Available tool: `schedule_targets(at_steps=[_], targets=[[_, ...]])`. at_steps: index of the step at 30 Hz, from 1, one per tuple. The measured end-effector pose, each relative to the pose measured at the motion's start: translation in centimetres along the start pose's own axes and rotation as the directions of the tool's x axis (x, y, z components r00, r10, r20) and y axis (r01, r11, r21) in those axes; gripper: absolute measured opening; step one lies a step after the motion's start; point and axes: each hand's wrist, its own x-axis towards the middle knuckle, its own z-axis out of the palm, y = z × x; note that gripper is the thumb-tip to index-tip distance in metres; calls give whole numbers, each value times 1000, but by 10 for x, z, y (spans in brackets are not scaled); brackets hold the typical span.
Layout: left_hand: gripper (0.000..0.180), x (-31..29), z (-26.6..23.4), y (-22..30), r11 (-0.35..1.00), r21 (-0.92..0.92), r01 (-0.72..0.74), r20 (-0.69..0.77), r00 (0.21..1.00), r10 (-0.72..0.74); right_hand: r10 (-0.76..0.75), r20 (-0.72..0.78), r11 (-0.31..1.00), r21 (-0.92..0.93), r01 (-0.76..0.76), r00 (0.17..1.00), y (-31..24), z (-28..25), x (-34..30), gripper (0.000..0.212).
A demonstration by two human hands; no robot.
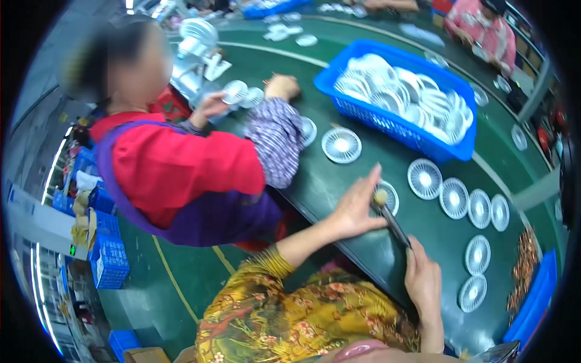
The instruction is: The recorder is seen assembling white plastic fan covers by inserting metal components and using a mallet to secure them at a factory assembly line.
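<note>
My right hand (pixel 422 275) is closed round the dark handle of a tool (pixel 396 227), whose rounded yellowish head lies over a white round slotted disc (pixel 391 198). That disc rests on the green work table and is partly covered by the tool and my fingers. Beside it, my left hand (pixel 356 206) has its fingers stretched and thumb apart, touching the disc's left edge. Whether the tool's head touches the disc I cannot tell. Similar white discs (pixel 425 179) form a line to the right, and another disc (pixel 341 145) lies farther off.
A blue basket (pixel 396 130) heaped with white discs stands beyond my hands. At the right lie small copper-coloured pieces (pixel 521 266) next to a blue tray (pixel 535 302). A co-worker in red (pixel 187 169) works close on my left; another person in pink (pixel 481 33) sits across.
</note>
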Motion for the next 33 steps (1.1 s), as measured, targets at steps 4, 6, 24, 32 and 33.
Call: schedule_targets(at_steps=[4, 6, 24, 32, 33], targets=[[88, -8, -10, -1, 965, -263, -14, -180, 983, -34, 19, -63, 986, 167, -8, 998, 6, -7, -8, 29], [69, 1, -19, -21, 994, -95, -48, -384, 923, 7, 23, -58, 956, 294, -5, 998, 8, -11, -10, 29], [45, -5, -27, -31, 933, 358, 32, -286, 955, 77, 95, -103, 983, 164, -78, 990, 18, -8, 6, 27], [67, -30, -10, -4, 988, 148, -46, -217, 973, 78, 86, -115, 981, 185, -64, 990, 21, -4, 3, 29], [73, -31, -5, -2, 996, 75, -40, -172, 984, 53, 85, -118, 981, 185, -62, 989, 20, -5, 3, 29]])
